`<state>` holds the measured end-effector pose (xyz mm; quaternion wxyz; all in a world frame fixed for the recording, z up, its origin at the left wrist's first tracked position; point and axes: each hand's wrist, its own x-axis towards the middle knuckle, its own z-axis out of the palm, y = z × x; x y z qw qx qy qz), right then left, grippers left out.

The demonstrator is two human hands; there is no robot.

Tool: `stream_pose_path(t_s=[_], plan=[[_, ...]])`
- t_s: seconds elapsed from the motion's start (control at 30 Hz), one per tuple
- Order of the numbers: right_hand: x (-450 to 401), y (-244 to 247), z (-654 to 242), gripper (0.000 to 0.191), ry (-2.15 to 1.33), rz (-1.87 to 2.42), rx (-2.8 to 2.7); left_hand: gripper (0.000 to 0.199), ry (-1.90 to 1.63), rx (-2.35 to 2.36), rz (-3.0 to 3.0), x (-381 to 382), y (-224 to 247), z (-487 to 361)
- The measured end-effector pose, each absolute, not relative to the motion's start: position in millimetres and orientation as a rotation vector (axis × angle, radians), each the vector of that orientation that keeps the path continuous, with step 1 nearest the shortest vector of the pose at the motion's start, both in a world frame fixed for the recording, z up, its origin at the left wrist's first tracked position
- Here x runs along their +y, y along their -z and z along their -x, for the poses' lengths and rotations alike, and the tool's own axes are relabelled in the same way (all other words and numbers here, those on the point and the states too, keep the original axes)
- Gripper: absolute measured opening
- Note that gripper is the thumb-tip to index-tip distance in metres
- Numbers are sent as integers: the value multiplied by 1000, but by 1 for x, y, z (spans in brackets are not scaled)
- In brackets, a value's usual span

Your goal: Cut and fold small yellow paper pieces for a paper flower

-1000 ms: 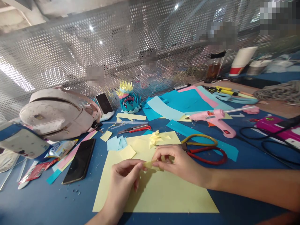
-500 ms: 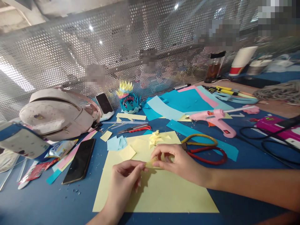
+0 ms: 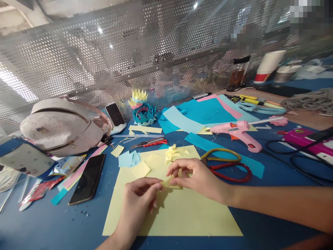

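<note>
A small folded yellow paper piece (image 3: 168, 182) is pinched between both hands over a large pale yellow sheet (image 3: 192, 215). My left hand (image 3: 140, 196) grips its left end with thumb and forefinger. From the right, my right hand (image 3: 196, 176) is closed on its other end. Just behind my right hand lies a small pile of folded yellow pieces (image 3: 174, 152). Yellow paper squares (image 3: 142, 169) and light blue squares (image 3: 127, 158) rest at the sheet's upper left. Scissors with yellow and red handles (image 3: 229, 170) lie right of my right hand.
A pink glue gun (image 3: 241, 132) sits at the right, near blue paper sheets (image 3: 200, 111). Behind are a red cutter (image 3: 156, 142) and a paper lotus (image 3: 144, 113). A black phone (image 3: 88, 178) and a pink backpack (image 3: 62, 125) are at the left.
My right hand has shifted very slightly at the folded yellow piece. Both hands keep their hold, and the table objects have stayed put.
</note>
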<state>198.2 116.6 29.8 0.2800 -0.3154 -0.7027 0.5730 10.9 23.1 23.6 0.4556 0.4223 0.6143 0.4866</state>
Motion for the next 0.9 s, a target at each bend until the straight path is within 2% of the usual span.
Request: stream_pose_path(t_s=[0.9], plan=[[114,-33,-198,27,-1545,816,-1895,44,-1235,1480,-1062,26,-15,-12]])
